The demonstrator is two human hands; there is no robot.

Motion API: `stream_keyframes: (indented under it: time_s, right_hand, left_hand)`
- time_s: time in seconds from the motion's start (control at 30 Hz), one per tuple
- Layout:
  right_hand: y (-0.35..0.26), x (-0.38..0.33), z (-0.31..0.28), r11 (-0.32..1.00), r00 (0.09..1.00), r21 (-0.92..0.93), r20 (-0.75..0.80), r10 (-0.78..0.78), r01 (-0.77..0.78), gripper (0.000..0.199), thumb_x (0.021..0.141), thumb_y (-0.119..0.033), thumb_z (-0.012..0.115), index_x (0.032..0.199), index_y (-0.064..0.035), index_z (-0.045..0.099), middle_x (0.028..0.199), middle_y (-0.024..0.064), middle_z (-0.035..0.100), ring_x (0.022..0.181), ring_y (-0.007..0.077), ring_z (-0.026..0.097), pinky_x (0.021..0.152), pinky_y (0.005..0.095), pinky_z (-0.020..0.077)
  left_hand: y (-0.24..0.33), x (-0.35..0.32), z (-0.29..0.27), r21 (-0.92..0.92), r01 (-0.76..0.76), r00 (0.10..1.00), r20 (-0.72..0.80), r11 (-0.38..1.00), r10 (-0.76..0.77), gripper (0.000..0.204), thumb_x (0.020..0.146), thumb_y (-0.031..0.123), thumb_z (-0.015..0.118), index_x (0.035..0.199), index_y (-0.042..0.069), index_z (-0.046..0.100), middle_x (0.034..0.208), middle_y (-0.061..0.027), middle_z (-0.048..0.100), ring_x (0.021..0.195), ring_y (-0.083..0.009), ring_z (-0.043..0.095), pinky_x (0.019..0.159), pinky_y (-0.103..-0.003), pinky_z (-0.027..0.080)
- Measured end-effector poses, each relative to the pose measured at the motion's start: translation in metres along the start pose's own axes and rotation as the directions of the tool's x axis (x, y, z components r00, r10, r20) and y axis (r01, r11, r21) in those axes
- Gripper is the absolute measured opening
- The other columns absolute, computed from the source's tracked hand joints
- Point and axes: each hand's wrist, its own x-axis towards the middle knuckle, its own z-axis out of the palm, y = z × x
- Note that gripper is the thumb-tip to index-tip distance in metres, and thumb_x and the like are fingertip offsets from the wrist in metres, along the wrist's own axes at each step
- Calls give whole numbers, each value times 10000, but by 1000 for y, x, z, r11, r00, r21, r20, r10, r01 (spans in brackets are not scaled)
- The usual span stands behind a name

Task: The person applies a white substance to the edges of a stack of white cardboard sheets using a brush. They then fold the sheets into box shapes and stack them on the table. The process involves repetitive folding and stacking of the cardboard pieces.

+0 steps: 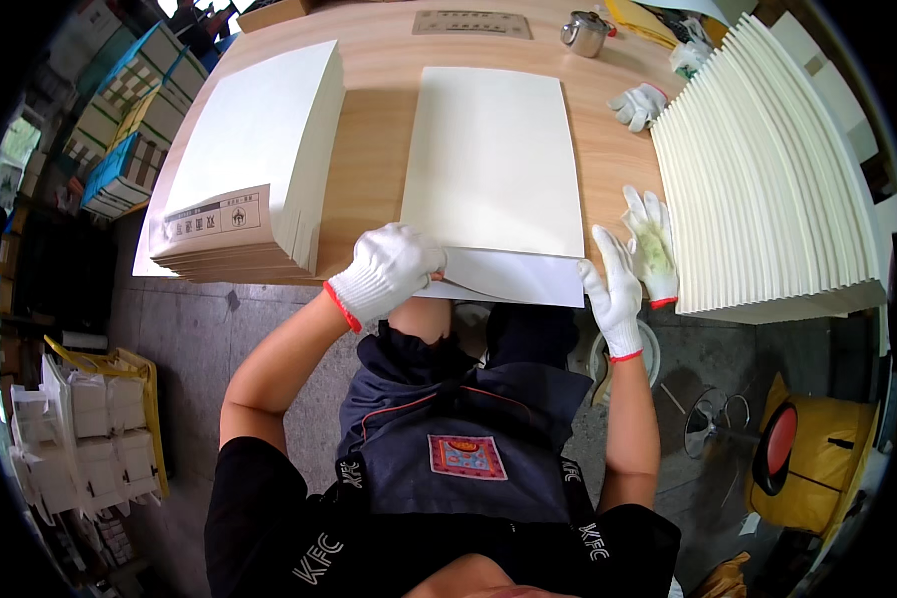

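A cream sheet (pixel 493 159), or a thin stack, lies flat in the middle of the table in front of me. Along its near edge runs a white paper strip (pixel 528 277) with a curved dark line near its left part. My left hand (pixel 394 264), in a white knitted glove with a red cuff, is closed at the strip's left end. A small brownish bit shows at its fingertips; what it grips is hidden. My right hand (pixel 613 289), gloved alike, has its fingers stretched out and its thumb apart, by the right end of the strip.
A tall stack of white sheets (pixel 259 130) with a printed brown wrapper stands left. At right is a fanned stack of cream boards (pixel 757 179), beside a loose stained glove (pixel 651 244) and another glove (pixel 638 106). A metal mug (pixel 585 35) stands far back on the table (pixel 369 149).
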Motion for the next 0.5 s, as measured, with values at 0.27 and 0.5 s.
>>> stream_keyframes:
  time_s: [0.27,0.5]
  right_hand:
    - [-46,37,-28,994,970,62,223,-97,86,545,906,-485,644,1242,-56,642,1284,165,630,1226,364,552,1123,475,343]
    - [-72,50,-24,944,910,-41,284,-303,327,564,831,-497,699,1220,-90,657,1281,148,623,1231,347,532,1088,466,378]
  left_hand:
    - [-6,22,-25,-290,247,949,264,925,-171,104,777,237,741,842,156,742,799,-67,719,789,-264,701,696,-392,541]
    - [29,11,-23,-167,-39,991,116,985,59,364,728,436,800,944,184,651,934,-25,661,937,-262,662,770,-388,531]
